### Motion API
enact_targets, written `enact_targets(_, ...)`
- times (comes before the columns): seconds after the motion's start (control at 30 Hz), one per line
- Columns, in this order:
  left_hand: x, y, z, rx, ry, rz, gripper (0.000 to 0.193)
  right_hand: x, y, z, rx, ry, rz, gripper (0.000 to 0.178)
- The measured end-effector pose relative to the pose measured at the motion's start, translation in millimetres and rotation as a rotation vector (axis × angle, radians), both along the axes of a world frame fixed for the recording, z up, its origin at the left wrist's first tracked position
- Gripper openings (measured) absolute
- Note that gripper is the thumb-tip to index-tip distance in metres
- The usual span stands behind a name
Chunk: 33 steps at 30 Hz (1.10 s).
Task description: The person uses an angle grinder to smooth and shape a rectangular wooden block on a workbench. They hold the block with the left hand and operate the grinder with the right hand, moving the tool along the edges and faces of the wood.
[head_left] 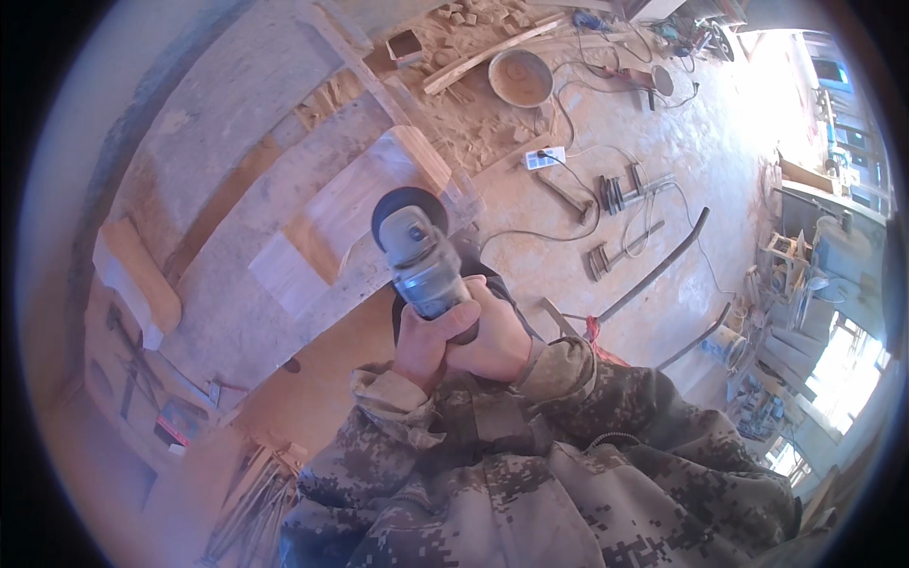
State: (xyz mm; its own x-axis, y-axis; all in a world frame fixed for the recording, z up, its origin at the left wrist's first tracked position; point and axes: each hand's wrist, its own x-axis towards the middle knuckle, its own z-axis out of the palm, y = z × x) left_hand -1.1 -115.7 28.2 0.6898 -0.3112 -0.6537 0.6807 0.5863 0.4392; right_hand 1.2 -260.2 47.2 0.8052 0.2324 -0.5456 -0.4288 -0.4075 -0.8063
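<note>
Both of my hands are closed round an angle grinder in front of my body. My left hand wraps the grinder's body from the left, its thumb near the right one. On the other side, my right hand grips the rear of the body. The grinder's dark round disc is at the far end, over or against a pale wooden piece with a curved cut-out; whether they touch I cannot tell. That piece lies on a dusty grey bench top.
A shaped wooden part lies at the left. Wood scraps and sawdust surround a round pan at the back. On the floor to the right are a white power strip, cords, metal clamps and a long dark bar.
</note>
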Motion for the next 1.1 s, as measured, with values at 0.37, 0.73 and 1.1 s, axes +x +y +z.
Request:
enact_targets(0.37, -2.5, -24.0, 6.2, 0.054, -0.127, -0.204, 0.056, 4.1, -46.9, 23.9, 0.086, 0.060, -0.296, 0.065)
enact_targets(0.73, 3.1, 4.5, -9.0, -0.009, 0.043, 0.145, 0.042, 11.1, 14.2, -12.5, 0.007, -0.038, 0.108, 0.080)
enact_targets(1.1, 15.5, 9.5, -22.1, 0.053, 0.056, 0.079, 0.042, 10.8, 19.2, -29.4, -0.027, -0.051, 0.022, 0.071)
